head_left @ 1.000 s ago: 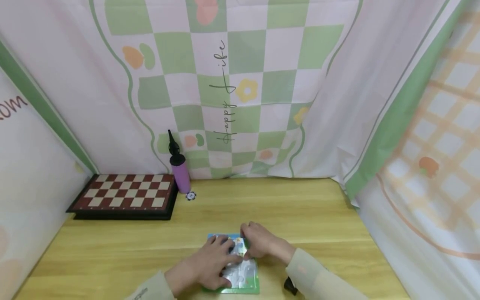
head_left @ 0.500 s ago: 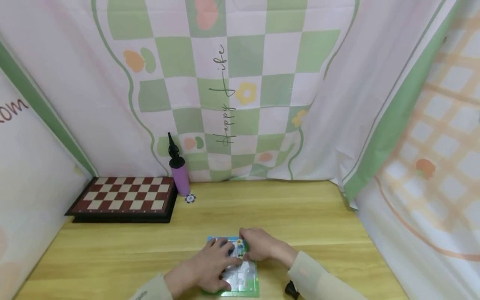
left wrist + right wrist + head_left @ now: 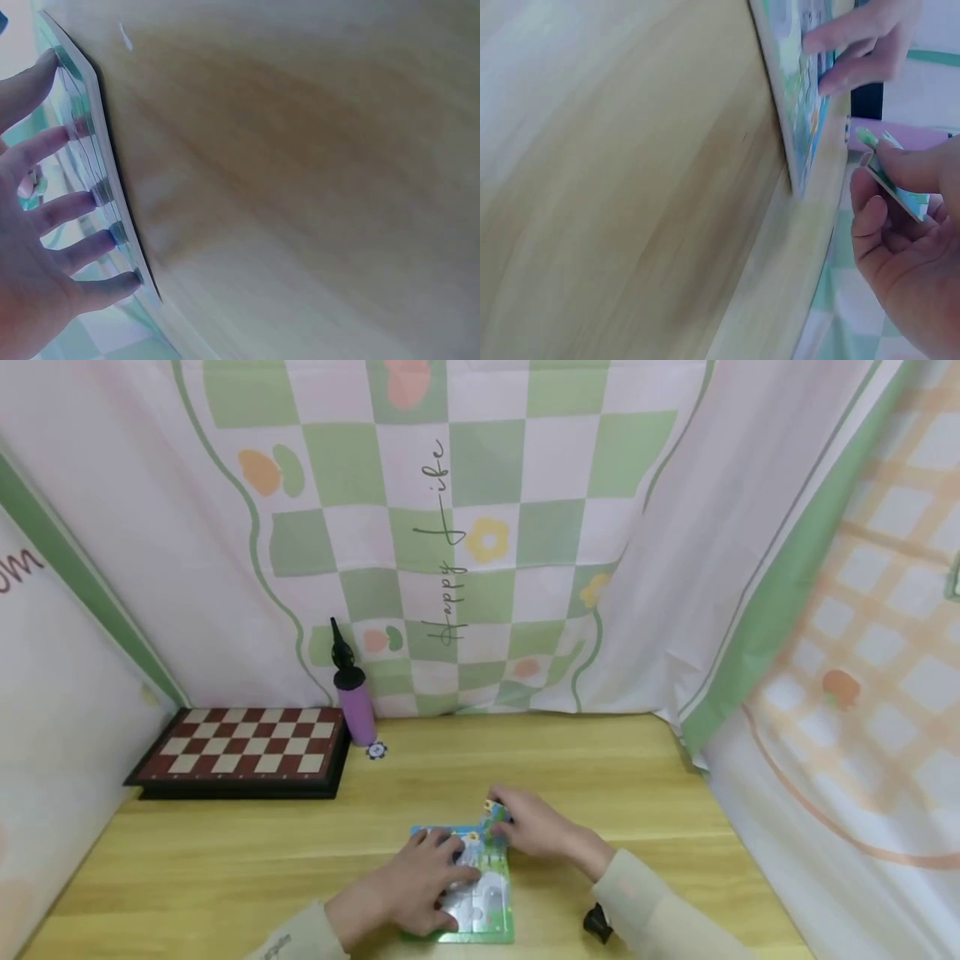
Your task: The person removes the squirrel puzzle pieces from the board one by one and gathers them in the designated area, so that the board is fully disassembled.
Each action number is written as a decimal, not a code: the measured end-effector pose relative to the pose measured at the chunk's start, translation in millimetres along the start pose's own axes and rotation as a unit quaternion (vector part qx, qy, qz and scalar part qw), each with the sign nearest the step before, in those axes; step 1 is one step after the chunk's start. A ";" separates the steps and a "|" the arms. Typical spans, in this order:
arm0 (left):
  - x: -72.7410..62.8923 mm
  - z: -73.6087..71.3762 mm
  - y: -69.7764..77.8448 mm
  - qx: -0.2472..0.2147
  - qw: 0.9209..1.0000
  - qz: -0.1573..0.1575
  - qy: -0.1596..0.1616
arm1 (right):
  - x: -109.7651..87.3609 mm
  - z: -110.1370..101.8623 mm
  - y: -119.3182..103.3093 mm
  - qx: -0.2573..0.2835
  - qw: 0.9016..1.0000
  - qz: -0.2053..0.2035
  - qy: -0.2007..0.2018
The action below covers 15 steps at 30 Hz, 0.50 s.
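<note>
**Over the far right corner of a jigsaw board (image 3: 480, 937), a puzzle piece (image 3: 496, 820) held aloft**

The jigsaw board lies flat on the counter (image 3: 615, 768), close to the person, its long axis running away from the body. The left hand (image 3: 422, 885) is spread wide across its left half, fingers apart and nearly straight, tips touching the surface, gripping nothing. The right hand (image 3: 538, 827) is closed to a pinch, the puzzle piece tilted between thumb and curled fingers; whether this is one piece or several joined is hard to tell. From the right hand, the jigsaw board lies to the left and back toward the body, and the piece is apart from it. Of the two, the right hand is nearer that far right corner. Well beyond, at the back left, sit a chessboard (image 3: 247, 743) and a purple pump (image 3: 356, 714).
</note>
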<state>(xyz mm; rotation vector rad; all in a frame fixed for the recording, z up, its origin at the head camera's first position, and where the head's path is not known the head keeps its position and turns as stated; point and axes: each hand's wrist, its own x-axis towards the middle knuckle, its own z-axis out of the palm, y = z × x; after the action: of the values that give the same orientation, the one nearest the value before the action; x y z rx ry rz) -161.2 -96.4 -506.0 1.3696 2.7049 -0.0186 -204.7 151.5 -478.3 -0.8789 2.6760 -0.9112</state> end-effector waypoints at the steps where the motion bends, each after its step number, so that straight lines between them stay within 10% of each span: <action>1: 0.2 0.3 -0.6 -0.001 1.000 0.001 0.001 | -1.9 -2.0 2.2 -0.001 1.000 0.002 0.006; 15: -1.3 -1.5 -0.7 -0.014 1.000 -0.002 0.001 | -41.6 -28.1 38.0 -0.037 0.998 0.042 0.036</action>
<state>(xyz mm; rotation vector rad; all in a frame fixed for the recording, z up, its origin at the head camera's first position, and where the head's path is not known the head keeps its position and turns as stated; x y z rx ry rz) -161.1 -97.7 -504.4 1.3559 2.6996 0.0203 -198.8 214.1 -479.7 -0.7557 2.8016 -0.8466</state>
